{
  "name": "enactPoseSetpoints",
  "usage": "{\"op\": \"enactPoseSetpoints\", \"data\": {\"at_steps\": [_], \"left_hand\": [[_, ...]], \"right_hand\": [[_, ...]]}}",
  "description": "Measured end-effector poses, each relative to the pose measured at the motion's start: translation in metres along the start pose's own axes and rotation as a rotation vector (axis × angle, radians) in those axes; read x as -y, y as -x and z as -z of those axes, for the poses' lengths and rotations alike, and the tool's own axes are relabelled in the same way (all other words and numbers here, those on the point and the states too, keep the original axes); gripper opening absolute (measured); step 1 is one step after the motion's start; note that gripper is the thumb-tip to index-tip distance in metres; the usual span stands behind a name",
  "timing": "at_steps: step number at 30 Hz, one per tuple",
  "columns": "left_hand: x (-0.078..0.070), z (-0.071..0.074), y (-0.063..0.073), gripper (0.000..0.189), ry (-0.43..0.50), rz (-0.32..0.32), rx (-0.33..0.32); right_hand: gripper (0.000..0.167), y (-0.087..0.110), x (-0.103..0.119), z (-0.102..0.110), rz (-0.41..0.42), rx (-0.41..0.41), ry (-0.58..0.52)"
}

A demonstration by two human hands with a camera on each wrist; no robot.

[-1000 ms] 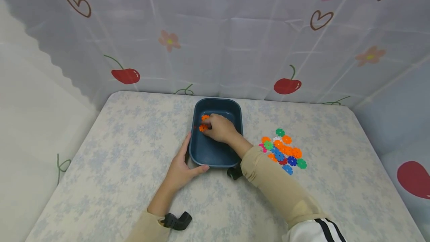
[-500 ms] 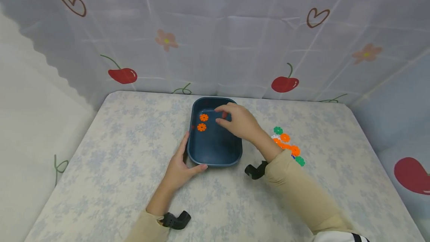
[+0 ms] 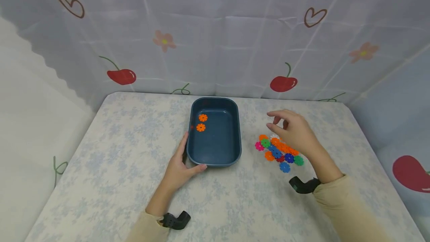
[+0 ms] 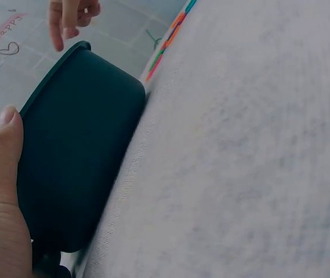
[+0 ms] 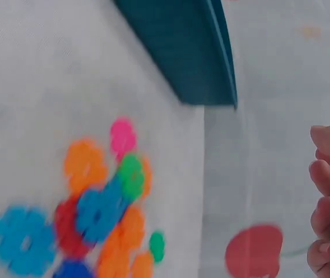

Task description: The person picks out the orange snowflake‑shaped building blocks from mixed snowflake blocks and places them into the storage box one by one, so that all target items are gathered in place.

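A dark blue rectangular plastic box (image 3: 215, 145) stands on the table, with two orange notched discs (image 3: 201, 122) lying inside near its left wall. My left hand (image 3: 177, 171) rests against the box's near-left corner, fingers along the left side and thumb on the near rim. The left wrist view shows that thumb (image 4: 2, 162) lying straight against the box wall (image 4: 83, 145). My right hand (image 3: 297, 130) hovers over the far side of a pile of coloured notched discs (image 3: 277, 150), thumb and index finger apart and nothing between them. It hides part of the pile.
The pile, with orange, blue, green, pink, red and white discs, lies on the patterned tablecloth (image 3: 117, 152) right of the box. A printed curtain (image 3: 215, 47) hangs behind the table's far edge. Black cameras are strapped to both wrists.
My right hand has let go of an orange disc inside the box, lifted out and moved right to above the pile. My left hand has stayed at the box corner.
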State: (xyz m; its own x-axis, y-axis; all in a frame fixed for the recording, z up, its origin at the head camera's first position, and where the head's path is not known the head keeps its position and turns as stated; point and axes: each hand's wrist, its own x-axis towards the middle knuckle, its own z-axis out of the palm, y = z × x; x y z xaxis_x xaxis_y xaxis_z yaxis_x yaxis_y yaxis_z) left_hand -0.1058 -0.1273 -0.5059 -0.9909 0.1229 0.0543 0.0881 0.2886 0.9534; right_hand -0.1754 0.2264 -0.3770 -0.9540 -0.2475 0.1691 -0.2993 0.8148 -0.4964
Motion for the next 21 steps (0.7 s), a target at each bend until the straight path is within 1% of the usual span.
{"op": "enactPoseSetpoints", "data": {"at_steps": [5, 8, 11, 14, 18, 21], "left_hand": [[0.001, 0.000, 0.000, 0.115, -0.002, 0.006, 0.004], [0.000, 0.000, -0.001, 0.115, -0.011, 0.013, 0.005], [-0.001, 0.001, 0.000, 0.115, -0.014, 0.012, 0.004], [-0.002, 0.001, -0.001, 0.116, -0.014, 0.007, 0.003], [-0.001, 0.001, -0.001, 0.117, -0.011, 0.017, 0.007], [-0.001, 0.001, -0.001, 0.118, 0.001, 0.028, 0.013]], "right_hand": [[0.036, 0.026, -0.038, 0.010, -0.081, -0.035, 0.016], [0.037, 0.038, -0.057, 0.012, -0.133, -0.047, 0.028], [0.038, 0.047, -0.073, 0.010, -0.179, -0.042, 0.033], [0.041, 0.051, -0.087, 0.004, -0.226, -0.014, 0.019], [0.044, 0.052, -0.102, -0.007, -0.293, 0.046, -0.019], [0.045, 0.049, -0.109, -0.015, -0.305, 0.087, -0.037]]}}
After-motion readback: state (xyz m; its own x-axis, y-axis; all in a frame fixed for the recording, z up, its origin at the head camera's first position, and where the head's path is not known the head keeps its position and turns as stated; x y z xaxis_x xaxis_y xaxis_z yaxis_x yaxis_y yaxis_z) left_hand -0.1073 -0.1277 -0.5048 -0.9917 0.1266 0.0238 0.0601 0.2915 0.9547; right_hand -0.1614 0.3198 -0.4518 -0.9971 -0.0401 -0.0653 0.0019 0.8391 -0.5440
